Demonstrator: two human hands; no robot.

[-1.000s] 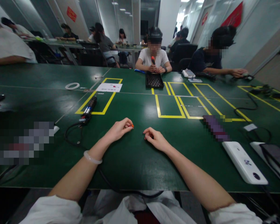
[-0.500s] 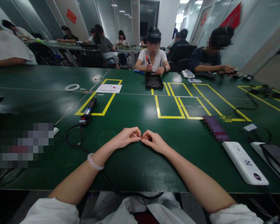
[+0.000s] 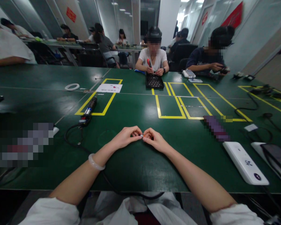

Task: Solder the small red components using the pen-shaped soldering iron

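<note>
My left hand [image 3: 128, 137] and my right hand [image 3: 155, 139] meet fingertip to fingertip just above the green table [image 3: 140, 168]. Pinched between them is a tiny part [image 3: 142, 136], silvery with some orange-red at its right side; it is too small to name. The left thumb and forefinger close on its left end, the right ones on its right end. The other fingers of both hands are curled. A pale bangle [image 3: 96, 162] circles my left wrist.
A black cylindrical tool [image 3: 91, 106] with a cable lies ahead on the left, by a white paper [image 3: 109, 88]. On the right are a phone [image 3: 216, 128] and a white power bank [image 3: 245, 163]. Across the table a person works over a black tray [image 3: 155, 82].
My hands stay nearly in place, fingertips shifted slightly, and more of the silvery part shows between them. Across the table, the co-worker at right has drawn their hands in toward their body.
</note>
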